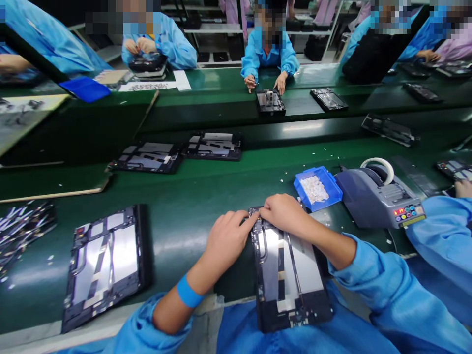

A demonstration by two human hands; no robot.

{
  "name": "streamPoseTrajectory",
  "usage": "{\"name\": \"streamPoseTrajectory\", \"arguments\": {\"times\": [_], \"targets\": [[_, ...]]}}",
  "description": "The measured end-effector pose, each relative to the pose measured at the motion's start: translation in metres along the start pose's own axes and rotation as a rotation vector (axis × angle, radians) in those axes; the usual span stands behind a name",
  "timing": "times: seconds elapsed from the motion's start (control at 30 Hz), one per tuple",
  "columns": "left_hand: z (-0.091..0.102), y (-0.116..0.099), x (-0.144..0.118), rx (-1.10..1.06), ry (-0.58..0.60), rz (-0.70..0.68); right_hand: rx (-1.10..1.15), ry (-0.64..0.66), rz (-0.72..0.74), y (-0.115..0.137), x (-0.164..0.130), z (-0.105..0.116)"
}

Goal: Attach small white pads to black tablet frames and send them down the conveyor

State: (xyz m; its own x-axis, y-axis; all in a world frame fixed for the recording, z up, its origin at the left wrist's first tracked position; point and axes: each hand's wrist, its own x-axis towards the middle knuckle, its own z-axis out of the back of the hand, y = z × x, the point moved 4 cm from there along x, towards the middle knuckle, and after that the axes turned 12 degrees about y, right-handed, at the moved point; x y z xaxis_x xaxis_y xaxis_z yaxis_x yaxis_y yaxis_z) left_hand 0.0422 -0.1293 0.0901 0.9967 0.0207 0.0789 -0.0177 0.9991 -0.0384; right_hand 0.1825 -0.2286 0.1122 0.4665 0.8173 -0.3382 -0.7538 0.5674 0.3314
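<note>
Glossy flat tablet chassis, left hand, right hand

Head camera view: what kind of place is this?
Probably an electronics assembly line. Both hands, left hand and right hand, work on an open tablet frame; more frames lie along the green belt, beside a tape dispenser.

Left hand palm down, fingers curled, fingertips pinched forward, blue band at wrist, right hand palm down, knuckles raised, fingertips meeting the left's, both forearms bare, sleeves pushed back
</note>
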Motion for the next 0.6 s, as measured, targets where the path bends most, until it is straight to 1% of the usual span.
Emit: {"name": "streamPoseTrajectory", "arguments": {"times": [0.07,0.1,0.2,0.27,0.37,0.43,0.5,0.57,0.6], "targets": [[0.003,0.002,0.003,-0.014,0.063,0.015,0.004,-0.057,0.068,-0.005,-0.005,-0.006],[0.004,0.003,0.005,-0.034,0.093,0.013,-0.011,-0.098,0.128,-0.008,-0.009,-0.011],[0.006,0.009,0.009,-0.123,0.149,-0.029,-0.129,-0.201,0.367,-0.014,-0.024,-0.028],[0.007,0.013,0.010,-0.182,0.144,-0.042,-0.231,-0.238,0.468,-0.016,-0.032,-0.037],[0.008,0.018,0.012,-0.355,0.095,-0.028,-0.351,-0.246,0.499,-0.012,-0.036,-0.039],[0.011,0.023,0.015,-0.519,0.042,0.036,-0.401,-0.221,0.507,-0.008,-0.034,-0.034],[0.013,0.028,0.019,-0.625,0.011,0.166,-0.406,-0.186,0.530,-0.007,-0.032,-0.028],[0.014,0.031,0.024,-0.664,0.054,0.282,-0.327,-0.186,0.569,-0.011,-0.035,-0.020],[0.013,0.032,0.028,-0.682,0.099,0.311,-0.252,-0.219,0.584,-0.016,-0.039,-0.015]]}}
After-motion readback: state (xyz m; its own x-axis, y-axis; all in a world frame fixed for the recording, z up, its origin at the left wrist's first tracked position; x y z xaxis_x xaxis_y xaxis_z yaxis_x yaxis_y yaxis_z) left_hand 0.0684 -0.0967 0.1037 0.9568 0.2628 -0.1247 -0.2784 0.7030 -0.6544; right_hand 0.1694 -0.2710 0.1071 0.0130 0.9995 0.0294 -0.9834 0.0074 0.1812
